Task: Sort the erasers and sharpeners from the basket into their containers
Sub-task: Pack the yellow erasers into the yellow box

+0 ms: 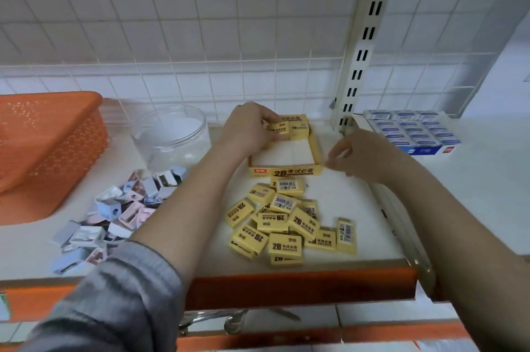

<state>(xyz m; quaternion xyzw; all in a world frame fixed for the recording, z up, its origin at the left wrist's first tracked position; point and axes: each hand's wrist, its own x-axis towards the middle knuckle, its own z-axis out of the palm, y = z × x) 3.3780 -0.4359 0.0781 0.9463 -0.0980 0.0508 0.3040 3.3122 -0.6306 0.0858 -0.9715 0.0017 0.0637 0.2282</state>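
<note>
A white shelf with an orange front edge, backed by a white wire grid panel – that's the workspace. Nearest the person, a loose heap of yellow erasers lies on the shelf, wrappers reading "2B" and "ERASER", some turned barcode-up. To the left of them, a scatter of pastel sharpeners in blue, pink and grey. Just beyond the eraser heap sits the yellow cardboard tray, its front wall printed "2B" with Chinese characters and a small red logo; the white floor is mostly bare, a few erasers standing along its back wall. The left hand reaches over the tray's back left corner, fingers and thumb pinching one yellow eraser against those already placed. The right hand hovers just beside the tray's right wall, fingers loosely curled, nothing visible in them. Further left, a clear plastic jar and the orange basket. Far right, a box of blue-and-white packets, their print too small to read
</note>
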